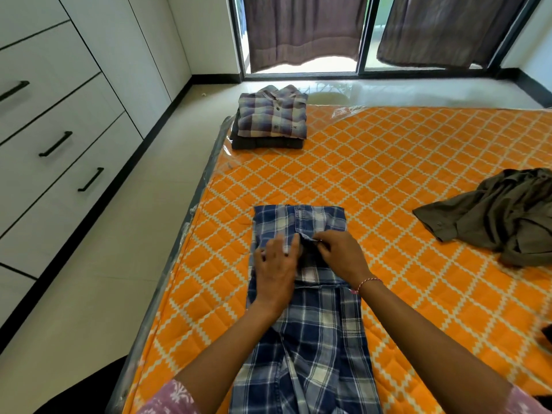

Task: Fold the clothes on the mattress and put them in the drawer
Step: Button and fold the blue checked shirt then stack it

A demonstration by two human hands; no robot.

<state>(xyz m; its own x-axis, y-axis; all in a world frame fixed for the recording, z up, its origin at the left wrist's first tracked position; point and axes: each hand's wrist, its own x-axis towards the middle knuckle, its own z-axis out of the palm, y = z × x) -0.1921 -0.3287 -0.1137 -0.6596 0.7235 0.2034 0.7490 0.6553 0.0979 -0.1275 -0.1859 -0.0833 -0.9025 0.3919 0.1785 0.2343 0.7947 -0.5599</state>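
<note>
head view: left hand (pixel 276 271) presses flat, fingers straight, on blue plaid shirt (pixel 301 339) on mattress (pixel 388 189); right hand (pixel 340 253) pinches its collar area.

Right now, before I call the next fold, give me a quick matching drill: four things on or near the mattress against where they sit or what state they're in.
Things:
1. blue plaid shirt
2. olive shirt
3. folded pile
4. drawers

States:
A. stacked at the far corner of the mattress
B. crumpled, unfolded
C. closed
D. flat under both hands

Pairs: 1-D, 2-B, 3-A, 4-C
</note>
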